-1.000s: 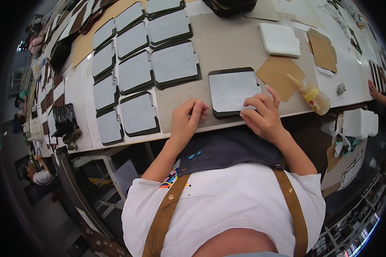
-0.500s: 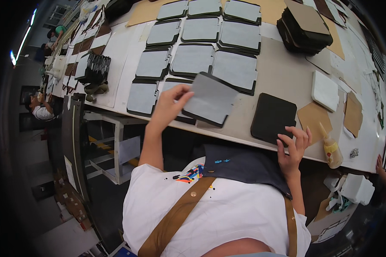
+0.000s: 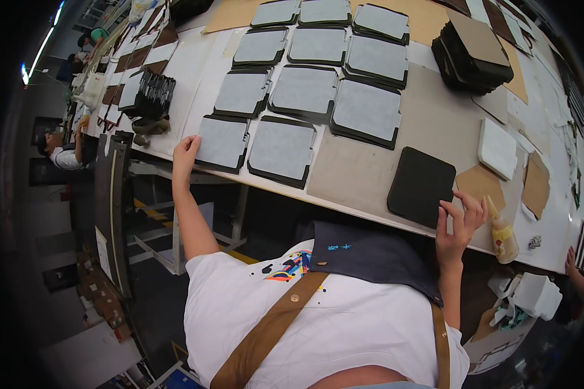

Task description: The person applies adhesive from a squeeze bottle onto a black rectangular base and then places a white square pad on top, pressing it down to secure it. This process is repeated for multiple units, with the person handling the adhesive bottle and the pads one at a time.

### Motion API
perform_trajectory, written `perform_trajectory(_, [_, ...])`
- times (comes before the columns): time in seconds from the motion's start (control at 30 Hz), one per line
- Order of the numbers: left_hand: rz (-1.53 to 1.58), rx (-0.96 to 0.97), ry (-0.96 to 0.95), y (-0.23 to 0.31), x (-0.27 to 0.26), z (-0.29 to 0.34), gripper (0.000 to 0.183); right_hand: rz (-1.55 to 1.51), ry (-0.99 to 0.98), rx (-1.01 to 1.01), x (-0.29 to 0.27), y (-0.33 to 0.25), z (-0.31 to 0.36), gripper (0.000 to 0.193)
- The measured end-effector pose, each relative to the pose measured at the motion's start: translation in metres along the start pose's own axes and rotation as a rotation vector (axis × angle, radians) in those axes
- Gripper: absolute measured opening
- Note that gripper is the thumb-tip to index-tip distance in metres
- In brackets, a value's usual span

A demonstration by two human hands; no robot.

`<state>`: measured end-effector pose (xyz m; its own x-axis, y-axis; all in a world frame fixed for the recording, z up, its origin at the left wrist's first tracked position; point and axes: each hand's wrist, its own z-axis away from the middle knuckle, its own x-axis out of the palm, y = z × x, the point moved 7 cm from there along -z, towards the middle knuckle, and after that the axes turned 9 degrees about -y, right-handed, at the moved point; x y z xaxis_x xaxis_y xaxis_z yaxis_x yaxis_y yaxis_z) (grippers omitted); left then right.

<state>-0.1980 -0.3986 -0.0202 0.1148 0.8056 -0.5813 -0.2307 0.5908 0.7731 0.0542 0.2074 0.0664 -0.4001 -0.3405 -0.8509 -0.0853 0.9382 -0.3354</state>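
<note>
Left hand (image 3: 186, 150) touches one of ten grey panels (image 3: 222, 142); right hand (image 3: 459, 220) on one black panel (image 3: 420, 185)

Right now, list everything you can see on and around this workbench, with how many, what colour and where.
grey panels: about eleven, grey faces with dark edges, in rows across the left and middle of the table
black panel: one, black, near the front edge on the right
stack of panels: one pile, black with a tan top, far right
white pad: one, white, right of the black panel
brown pieces: a few, tan, right end
glue bottle: one, yellowish, at the front edge on the right
table: one, beige top
left hand: on the edge of the nearest grey panel at the left
right hand: fingertips on the black panel's corner
</note>
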Motion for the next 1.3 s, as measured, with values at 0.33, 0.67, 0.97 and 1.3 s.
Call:
perform_trajectory(0.33, [-0.468,0.388,0.48,0.112,0.037,0.022,0.019,0.447,0.262,0.521,-0.09,0.134,0.068,0.035])
perform_trajectory(0.67, [-0.03,0.602,-0.142,0.254,0.237,0.053,0.015,-0.597,0.132,0.908,-0.078,0.187,0.148,0.061])
perform_trajectory(0.97, [-0.14,1.063,-0.473,0.323,0.35,0.136,0.004,-0.983,0.539,0.837,-0.081,0.201,0.163,0.055])
perform_trajectory(1.3, [-0.234,1.206,-0.802,0.356,0.447,0.175,0.02,-1.165,0.475,0.896,-0.065,0.195,0.152,0.058])
